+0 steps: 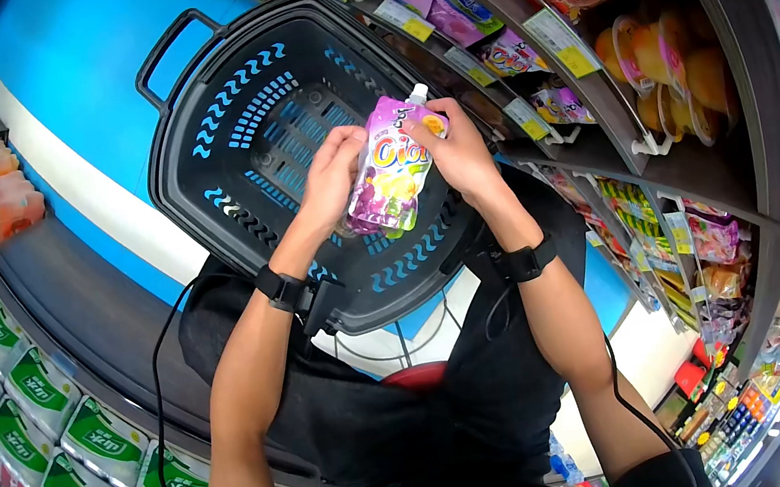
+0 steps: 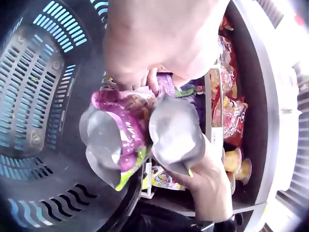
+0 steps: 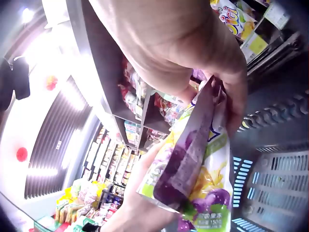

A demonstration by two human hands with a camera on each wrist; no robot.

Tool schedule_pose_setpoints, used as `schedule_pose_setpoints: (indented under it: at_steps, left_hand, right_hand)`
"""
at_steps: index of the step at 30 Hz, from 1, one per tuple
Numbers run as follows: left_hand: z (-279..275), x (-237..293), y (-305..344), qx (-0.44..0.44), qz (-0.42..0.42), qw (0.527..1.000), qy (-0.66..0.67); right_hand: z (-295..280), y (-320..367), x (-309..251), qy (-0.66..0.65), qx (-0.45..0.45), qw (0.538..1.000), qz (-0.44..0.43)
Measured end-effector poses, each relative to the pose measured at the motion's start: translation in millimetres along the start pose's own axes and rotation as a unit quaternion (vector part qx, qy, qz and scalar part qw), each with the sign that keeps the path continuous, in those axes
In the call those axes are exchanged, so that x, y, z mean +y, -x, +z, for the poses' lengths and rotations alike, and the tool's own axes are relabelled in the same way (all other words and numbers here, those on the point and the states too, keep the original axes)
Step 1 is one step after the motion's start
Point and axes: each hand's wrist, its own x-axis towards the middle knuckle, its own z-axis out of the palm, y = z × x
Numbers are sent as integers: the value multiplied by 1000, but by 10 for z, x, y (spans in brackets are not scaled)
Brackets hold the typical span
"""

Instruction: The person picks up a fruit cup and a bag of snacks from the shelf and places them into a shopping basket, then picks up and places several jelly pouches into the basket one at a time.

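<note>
Two purple, spouted jelly drink pouches are held one against the other over the basket. In the head view the front pouch (image 1: 388,165) shows its printed face and white cap, mostly covering the other. My left hand (image 1: 332,180) pinches the pouches' left edge. With the thumb on the front, my right hand (image 1: 458,148) grips the upper right side by the cap. The left wrist view shows the silver bottom of one pouch (image 2: 176,133) beside the second pouch (image 2: 128,128). Seen from the right wrist, the pouches (image 3: 212,179) stand slightly apart at their lower ends.
A black shopping basket (image 1: 178,104) with slotted walls lies under my hands, its handle at the far side. Shelves at right carry more jelly pouches (image 1: 513,54), price tags (image 1: 562,41) and fruit jelly cups (image 1: 654,53). Green-and-white packs (image 1: 101,433) line the left.
</note>
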Motion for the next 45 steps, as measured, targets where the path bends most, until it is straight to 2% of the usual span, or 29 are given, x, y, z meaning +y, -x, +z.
schedule_pose_setpoints:
  at_steps: [3,7,9,12,16,19,23,26,29,33,36,42,45]
  left_hand:
    - [-31,18,-21,-28,35,992,-120]
    - [29,84,-8,-28,30,988,-146]
    - [50,73,-14,-15,29,990,-134]
    - [36,30,-37,12,17,992,-121]
    - [95,94,2,-12,16,1000,-6]
    - [234,227,67,-9,-10,1000,2]
    - [85,39,-27,3,42,994,-105]
    - [98,113,-23,-6,56,995,-84]
    - [119,168,-24,-25,89,992,-88]
    - [121,194,-10,-45,80,994,-61]
    - [124,181,-10,-53,78,994,-49]
    - [139,165,-59,-59,124,986,-97]
    - [167,209,-46,-42,106,987,-116]
  right_hand:
    - [-2,-8,-19,-20,28,999,10]
    - [24,-4,36,-19,20,999,-37]
    - [70,-33,107,10,13,996,-83]
    - [109,-2,72,38,31,996,-80]
    - [95,-59,140,56,16,993,-98]
    - [92,-17,129,92,26,991,-93]
    - [126,-18,168,97,66,988,-103]
    - [179,60,29,-50,50,997,-34]
    - [154,87,-101,-219,-64,973,24]
    - [109,78,-114,-258,-104,960,34]
    - [136,59,-94,-284,-109,953,6]
    - [136,55,-37,-229,-82,970,-11]
    - [125,30,-5,-161,-59,984,-50]
